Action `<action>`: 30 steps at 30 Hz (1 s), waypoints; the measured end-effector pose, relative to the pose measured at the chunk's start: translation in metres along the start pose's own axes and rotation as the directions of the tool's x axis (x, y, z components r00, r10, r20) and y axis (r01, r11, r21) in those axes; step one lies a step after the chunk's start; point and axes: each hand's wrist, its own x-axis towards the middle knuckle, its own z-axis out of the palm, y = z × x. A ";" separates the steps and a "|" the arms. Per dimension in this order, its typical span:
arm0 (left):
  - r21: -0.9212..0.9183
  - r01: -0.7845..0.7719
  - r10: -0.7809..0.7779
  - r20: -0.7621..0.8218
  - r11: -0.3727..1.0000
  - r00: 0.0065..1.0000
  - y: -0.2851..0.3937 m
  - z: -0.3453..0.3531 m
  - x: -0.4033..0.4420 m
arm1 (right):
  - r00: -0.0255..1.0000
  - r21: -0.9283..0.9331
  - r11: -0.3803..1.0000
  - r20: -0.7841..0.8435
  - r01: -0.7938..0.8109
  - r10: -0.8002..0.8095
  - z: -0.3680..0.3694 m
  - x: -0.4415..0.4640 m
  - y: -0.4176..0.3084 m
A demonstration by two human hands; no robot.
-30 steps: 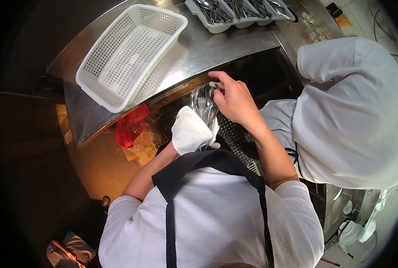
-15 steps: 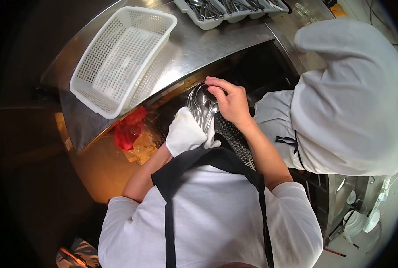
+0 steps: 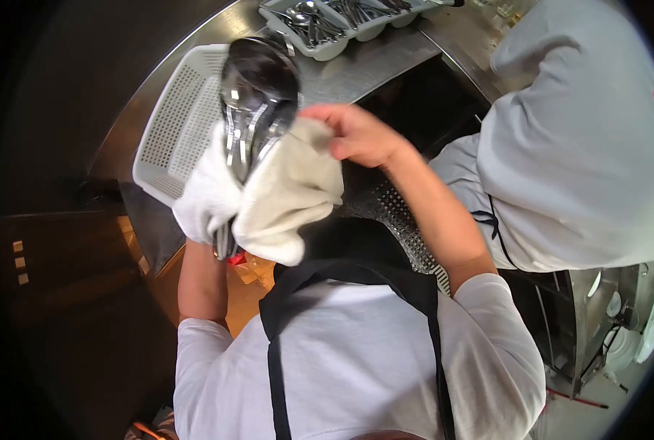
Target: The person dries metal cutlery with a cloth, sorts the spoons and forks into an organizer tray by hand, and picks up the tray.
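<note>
My left hand [image 3: 204, 199], covered in what looks like a white glove, is closed around a bundle of metal spoons [image 3: 259, 84]. Their bowls point up and away from me, and the handle ends poke out below the hand. A white cloth [image 3: 292, 192] hangs against the right side of the bundle and hides part of the handles. My bare right hand [image 3: 358, 136], slightly blurred, pinches the cloth's upper edge beside the spoons.
Behind the spoons, a white perforated basket [image 3: 167, 139] stands on the steel counter [image 3: 400, 55]. A divided cutlery tray [image 3: 331, 50] sits at the back. Close on my right is another person in a white top [image 3: 576, 147]. Dishes [image 3: 624, 348] are at the lower right.
The spoons have come up and left, closer to the camera and in front of the basket. The right hand has moved from the spoon bowls to the cloth, which is now spread beside them.
</note>
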 end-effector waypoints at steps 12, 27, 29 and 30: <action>0.217 -0.381 0.313 0.291 0.899 0.904 -0.093 0.080 0.042 | 0.818 -0.832 0.198 -0.413 -0.518 0.400 -0.073 -0.106 0.081; 0.732 -0.331 0.517 -0.035 0.596 0.855 -0.208 -0.030 0.051 | 0.893 -0.039 0.936 -0.316 -0.351 0.321 -0.059 -0.149 0.059; 0.621 -0.277 0.463 -0.158 0.733 0.872 -0.192 -0.038 0.038 | 0.907 0.485 0.874 -0.374 0.015 0.192 -0.044 -0.133 0.018; 0.440 -0.257 0.395 -0.257 0.860 0.882 -0.184 -0.041 0.033 | 0.865 0.503 0.858 -0.470 0.100 0.175 -0.036 -0.126 0.011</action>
